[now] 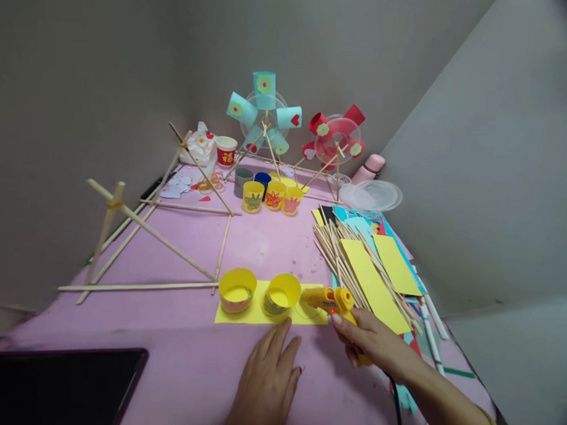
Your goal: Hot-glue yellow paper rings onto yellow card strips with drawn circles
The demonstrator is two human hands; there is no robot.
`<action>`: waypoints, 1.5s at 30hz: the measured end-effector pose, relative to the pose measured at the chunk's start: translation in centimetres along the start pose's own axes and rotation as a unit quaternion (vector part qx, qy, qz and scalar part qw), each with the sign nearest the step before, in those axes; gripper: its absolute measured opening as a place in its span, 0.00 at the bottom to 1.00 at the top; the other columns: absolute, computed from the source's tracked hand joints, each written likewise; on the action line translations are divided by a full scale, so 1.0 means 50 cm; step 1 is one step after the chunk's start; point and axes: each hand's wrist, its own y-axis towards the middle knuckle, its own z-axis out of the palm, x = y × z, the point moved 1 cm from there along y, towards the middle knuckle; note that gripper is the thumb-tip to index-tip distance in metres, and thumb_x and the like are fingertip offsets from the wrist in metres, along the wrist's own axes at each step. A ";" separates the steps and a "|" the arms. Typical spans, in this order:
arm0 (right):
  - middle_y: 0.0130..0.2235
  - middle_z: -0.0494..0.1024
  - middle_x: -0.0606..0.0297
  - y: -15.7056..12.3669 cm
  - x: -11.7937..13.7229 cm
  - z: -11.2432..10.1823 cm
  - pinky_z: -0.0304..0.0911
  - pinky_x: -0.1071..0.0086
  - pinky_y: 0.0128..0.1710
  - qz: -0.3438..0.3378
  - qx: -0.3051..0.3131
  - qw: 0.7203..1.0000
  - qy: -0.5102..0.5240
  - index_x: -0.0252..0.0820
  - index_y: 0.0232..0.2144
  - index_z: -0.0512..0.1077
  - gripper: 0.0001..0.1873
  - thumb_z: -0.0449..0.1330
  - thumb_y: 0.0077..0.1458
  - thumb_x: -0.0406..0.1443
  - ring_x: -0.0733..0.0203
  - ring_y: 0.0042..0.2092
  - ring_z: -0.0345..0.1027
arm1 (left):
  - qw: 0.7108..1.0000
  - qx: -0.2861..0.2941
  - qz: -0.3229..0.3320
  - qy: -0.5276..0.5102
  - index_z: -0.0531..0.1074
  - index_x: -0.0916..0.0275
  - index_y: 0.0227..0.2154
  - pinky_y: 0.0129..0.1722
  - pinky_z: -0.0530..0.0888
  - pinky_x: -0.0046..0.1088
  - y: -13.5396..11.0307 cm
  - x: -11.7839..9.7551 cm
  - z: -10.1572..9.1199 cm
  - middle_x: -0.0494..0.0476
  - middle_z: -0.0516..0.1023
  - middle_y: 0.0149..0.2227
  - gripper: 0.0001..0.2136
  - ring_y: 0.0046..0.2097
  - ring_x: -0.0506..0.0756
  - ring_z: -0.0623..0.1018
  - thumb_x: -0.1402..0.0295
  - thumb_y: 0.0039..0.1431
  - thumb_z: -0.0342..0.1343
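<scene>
My right hand [369,341] grips a yellow glue gun [329,299], its nozzle pointing left over a yellow paper sheet [256,316] on the pink table. Two yellow paper cylinders [237,289] [280,293] stand on that sheet; the nozzle is close to the right one. My left hand [269,373] lies flat on the table, fingers stretched out, fingertips touching the near edge of the sheet. The glue gun's black cord [395,396] trails toward me.
A wooden stick frame [147,232] stands at the left. A pile of sticks [351,258] and yellow strips [374,281] lie at the right. Decorated cups [271,196], a teal paper wheel [263,112] and a red paper wheel [335,137] stand behind. A dark tablet [58,384] lies near left.
</scene>
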 end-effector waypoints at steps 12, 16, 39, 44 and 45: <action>0.14 0.61 0.76 -0.019 0.001 0.004 0.50 0.75 0.18 0.011 0.019 1.000 -0.022 0.42 0.24 0.61 0.23 0.51 0.55 0.54 0.69 0.17 0.57 | 1.000 0.015 -0.001 -0.006 0.69 0.64 0.47 0.42 0.78 0.39 0.002 -0.003 0.000 0.66 0.74 0.51 0.17 0.49 0.61 0.76 0.71 0.53 0.55; 0.17 0.57 0.78 -0.024 -0.002 0.004 0.51 0.76 0.17 0.008 0.022 1.000 -0.003 0.42 0.24 0.61 0.22 0.52 0.55 0.54 0.71 0.17 0.58 | 1.000 0.017 -0.001 -0.002 0.69 0.65 0.47 0.41 0.78 0.41 0.003 -0.003 -0.003 0.67 0.75 0.50 0.18 0.49 0.62 0.76 0.71 0.51 0.57; 0.17 0.58 0.78 -0.066 -0.021 -0.018 0.51 0.75 0.18 0.069 -0.024 0.997 -0.031 0.42 0.27 0.63 0.23 0.52 0.54 0.55 0.70 0.17 0.59 | 0.999 0.027 -0.014 -0.010 0.69 0.63 0.48 0.43 0.78 0.41 -0.004 -0.004 -0.007 0.66 0.73 0.52 0.18 0.51 0.61 0.75 0.70 0.53 0.57; 0.18 0.56 0.79 -0.068 -0.013 -0.023 0.51 0.75 0.19 0.071 -0.030 0.997 -0.024 0.43 0.24 0.58 0.24 0.50 0.54 0.56 0.70 0.18 0.59 | 1.000 0.018 -0.006 -0.001 0.69 0.63 0.47 0.42 0.78 0.40 0.002 -0.004 -0.011 0.66 0.74 0.51 0.18 0.49 0.61 0.76 0.70 0.51 0.58; 0.18 0.56 0.79 -0.067 -0.015 -0.023 0.50 0.75 0.19 0.074 -0.035 0.996 -0.019 0.43 0.23 0.57 0.24 0.51 0.53 0.56 0.71 0.17 0.59 | 1.000 0.016 -0.005 0.001 0.70 0.63 0.47 0.42 0.78 0.40 0.003 -0.004 -0.011 0.66 0.74 0.51 0.18 0.49 0.61 0.76 0.70 0.51 0.58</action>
